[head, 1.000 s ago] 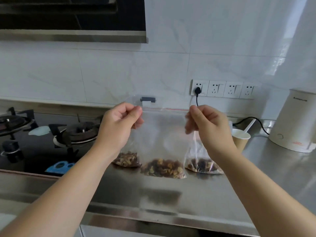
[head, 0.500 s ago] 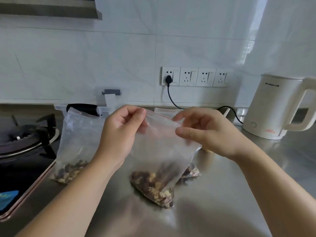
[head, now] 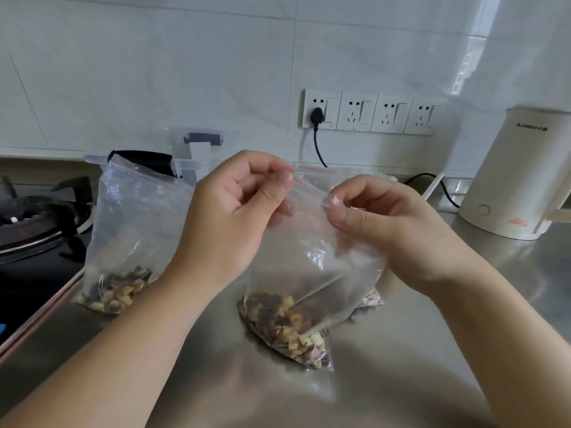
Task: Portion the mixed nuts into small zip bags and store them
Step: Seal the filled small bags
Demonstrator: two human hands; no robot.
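Observation:
A clear zip bag (head: 309,273) with mixed nuts at its bottom leans on the steel counter (head: 401,366) in the middle. My left hand (head: 234,211) pinches its red zip strip at the left end. My right hand (head: 380,220) pinches the same top edge further right. A second zip bag of nuts (head: 129,230) stands upright to the left, near the stove. Behind the held bag, a third bag of nuts (head: 372,301) shows only a corner.
A gas stove (head: 40,217) lies at the left edge. A white electric kettle (head: 519,177) stands at the right, its black cord running to the wall sockets (head: 358,112). A clear holder (head: 197,143) is fixed to the tiled wall behind the bags.
The bag has come down from mid-air so its nut end rests on the counter. My hands have closed in along the top edge. The view has shifted right and nearer.

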